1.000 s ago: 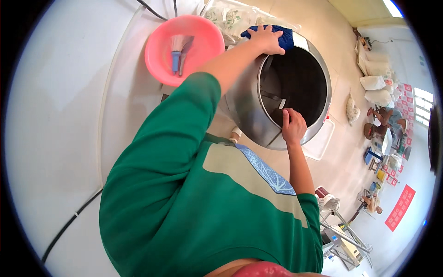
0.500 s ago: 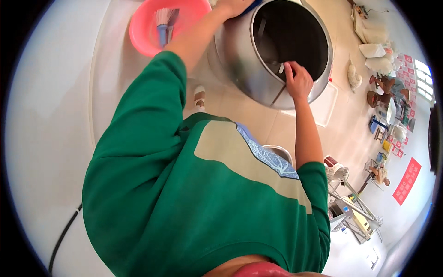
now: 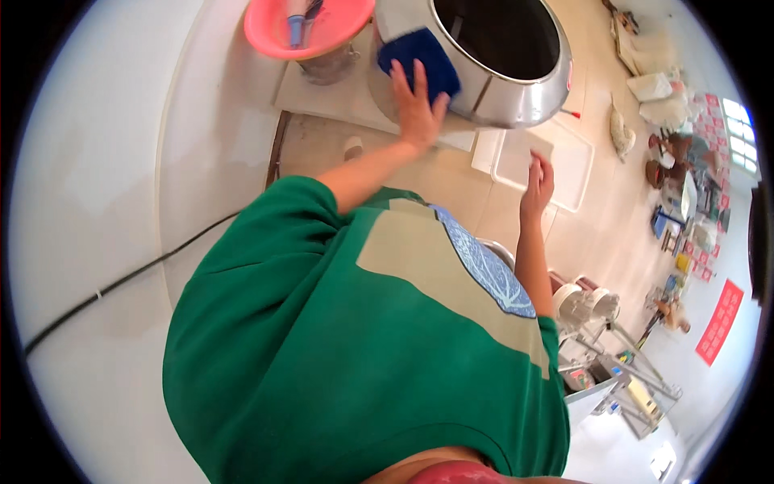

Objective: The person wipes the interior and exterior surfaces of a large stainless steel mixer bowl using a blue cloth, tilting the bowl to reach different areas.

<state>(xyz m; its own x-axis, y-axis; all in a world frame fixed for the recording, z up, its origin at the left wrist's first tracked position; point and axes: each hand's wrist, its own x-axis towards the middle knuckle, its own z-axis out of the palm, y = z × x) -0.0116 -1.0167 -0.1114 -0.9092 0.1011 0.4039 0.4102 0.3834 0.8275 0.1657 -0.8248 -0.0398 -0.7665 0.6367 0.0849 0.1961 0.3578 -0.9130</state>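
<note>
A shiny metal drum (image 3: 516, 105) with a round, dark mouth stands at the top of the view. My left hand (image 3: 418, 113) holds a dark blue cloth (image 3: 419, 60) flat against the drum's outer side, fingers spread over it. Lower right of the drum, my right hand (image 3: 538, 185) is raised off it with the fingers pinched. A small pale flat piece (image 3: 543, 145) shows at its fingertips; its kind is unclear.
Left of the drum, a pink basin (image 3: 270, 36) holds a blue-handled brush (image 3: 296, 32). A white tray (image 3: 582, 177) lies on the floor below the drum. A black hose (image 3: 161, 256) runs along the left. Several people and white sacks (image 3: 649, 87) are at far right.
My left hand and the cloth have come down from behind the drum's rim onto its near side. My right hand has left the drum's mouth and moved down. The whole view has shifted.
</note>
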